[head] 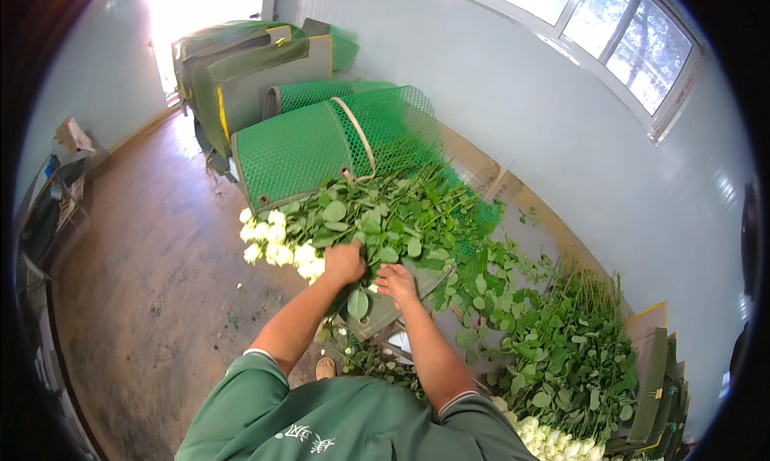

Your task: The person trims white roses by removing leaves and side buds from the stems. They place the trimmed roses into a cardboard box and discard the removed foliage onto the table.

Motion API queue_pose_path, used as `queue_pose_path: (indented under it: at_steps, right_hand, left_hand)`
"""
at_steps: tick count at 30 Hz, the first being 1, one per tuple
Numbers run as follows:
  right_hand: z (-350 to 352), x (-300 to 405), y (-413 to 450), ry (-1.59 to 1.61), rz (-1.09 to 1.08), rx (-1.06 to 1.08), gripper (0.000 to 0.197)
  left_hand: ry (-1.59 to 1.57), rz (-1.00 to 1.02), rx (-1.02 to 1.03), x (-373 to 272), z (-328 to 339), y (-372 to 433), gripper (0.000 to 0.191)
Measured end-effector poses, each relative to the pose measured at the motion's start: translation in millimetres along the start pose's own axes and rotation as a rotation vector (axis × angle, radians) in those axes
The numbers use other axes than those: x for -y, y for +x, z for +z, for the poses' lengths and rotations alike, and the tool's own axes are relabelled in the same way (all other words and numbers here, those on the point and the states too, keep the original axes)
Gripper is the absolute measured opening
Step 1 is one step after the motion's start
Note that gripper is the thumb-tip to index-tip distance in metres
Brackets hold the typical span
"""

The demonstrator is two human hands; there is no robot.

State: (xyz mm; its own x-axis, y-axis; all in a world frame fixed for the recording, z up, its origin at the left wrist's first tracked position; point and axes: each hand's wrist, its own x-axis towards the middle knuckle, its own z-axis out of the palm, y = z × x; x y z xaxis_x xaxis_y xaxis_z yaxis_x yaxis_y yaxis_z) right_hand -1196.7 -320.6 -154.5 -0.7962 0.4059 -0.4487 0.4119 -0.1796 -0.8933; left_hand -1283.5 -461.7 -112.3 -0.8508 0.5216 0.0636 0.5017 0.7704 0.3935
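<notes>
White roses point(271, 238) lie in a heap on a work surface before me, blooms to the left and leafy green stems point(385, 211) running up to the right. My left hand point(346, 263) is closed at the near edge of this foliage, beside the blooms, and seems to grip a leafy stem hidden by the fingers. A single large leaf point(358, 304) hangs just below it. My right hand point(396, 283) is a short way to the right, fingers bent against the leaves over a green-grey board point(385, 310); whether it holds anything is unclear.
A green mesh roll point(295, 151) with a pale strap stands behind the heap. Fabric-covered panels point(264, 79) lean beyond it. At right lies a second rose pile point(559, 352), its white blooms point(553, 440) toward me, beside more panels point(649, 389). Leaf scraps litter the concrete floor point(162, 268).
</notes>
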Motion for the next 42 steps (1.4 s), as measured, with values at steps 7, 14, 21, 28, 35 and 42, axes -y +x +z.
queue_pose_path:
  at_steps: [7,14,21,28,35,42]
  right_hand:
    - [-13.6,12.0,38.2,0.279,0.04,-0.139,0.024]
    - [-75.3,52.9,-45.7,0.42,-0.289,-0.398,0.02]
    - [-147.2,25.9,-122.7,0.216,-0.28,-0.548,0.014]
    - [-141.3,-25.0,-90.9,-0.567,-0.139,-0.724,0.051]
    - [-44.0,71.1,-40.6,0.18,-0.108,-0.041,0.053]
    - [-200.4,133.5,-105.2,0.758,-0.572,0.296,0.027]
  left_hand:
    - [-0.808,-0.08,0.354,21.1,14.4,30.8,0.053]
    - [-0.297,0.153,0.239,3.9,13.8,41.0,0.051]
    - [-0.001,0.214,0.243,-34.3,41.6,43.2,0.047]
    - [-0.235,0.056,0.191,-39.2,21.5,53.2,0.038]
    - [-0.702,0.073,0.121,-64.7,-5.0,83.6,0.046]
    - [0.191,-0.119,0.154,13.0,10.5,78.2,0.059]
